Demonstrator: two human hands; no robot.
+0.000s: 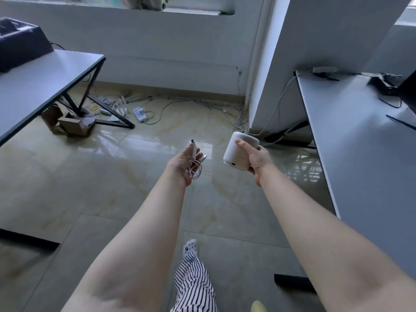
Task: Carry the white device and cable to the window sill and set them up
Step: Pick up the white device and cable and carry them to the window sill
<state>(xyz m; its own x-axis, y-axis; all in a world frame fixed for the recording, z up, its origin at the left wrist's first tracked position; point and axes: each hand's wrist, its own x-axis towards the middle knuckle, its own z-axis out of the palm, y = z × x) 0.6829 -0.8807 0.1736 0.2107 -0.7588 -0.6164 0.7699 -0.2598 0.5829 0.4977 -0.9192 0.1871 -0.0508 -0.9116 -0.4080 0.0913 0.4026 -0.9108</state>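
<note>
- One rounded white plastic device (239, 152) is in view, clamped in the right hand (256, 159), thumb across its front face and the other fingers wrapped behind; a small dark port shows near its lower edge.
- One thin white cable (195, 170) lies coiled in a loop in the left hand (185, 164), whose fingers curl loosely round it, palm turned inward; a white plug body sticks up above the fingers and a second metal-tipped end pokes out to the right.
- Both hands are held out over the floor, near each other but not touching, so device and cable are in the air between the two desks.
- Two grey-topped desks: the left desk (40, 86) with black angled legs carries a black box at its far end; the right desk (360, 143) carries dark cables and a dark item at its far end.
- The floor (112, 176) is glossy beige tile and reflects light.
- One white power strip (140, 114) lies on the floor among loose white cables beside brown cardboard boxes (67, 123) under the left desk.
- The white window sill (180, 12) runs along the far wall, well apart from the hands.
- One striped trouser leg and a white spotted shoe show below.
</note>
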